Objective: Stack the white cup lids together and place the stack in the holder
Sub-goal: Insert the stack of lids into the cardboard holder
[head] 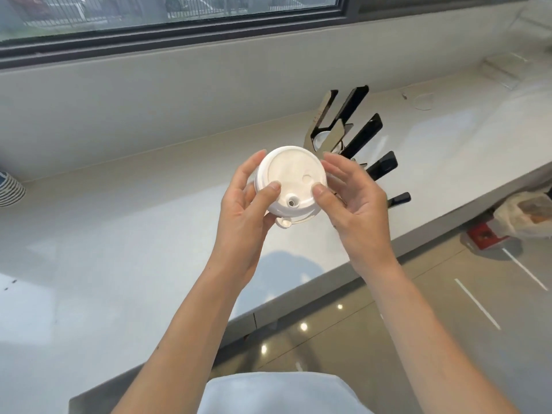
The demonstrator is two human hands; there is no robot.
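Observation:
A stack of white cup lids is held in the air above the counter, its top face turned toward me, with a small spout hole and a plug tab at its lower edge. My left hand grips its left side, thumb on top. My right hand grips its right side, thumb also on top. The holder, with black and mirror-like upright slats, stands on the counter just behind and to the right of the stack. Something white and round shows inside its far slot.
The white counter runs under a window, with its front edge slanting from lower left to upper right. Striped paper cups lie at the left edge. A clear lid rests far right. Bags sit on the floor at right.

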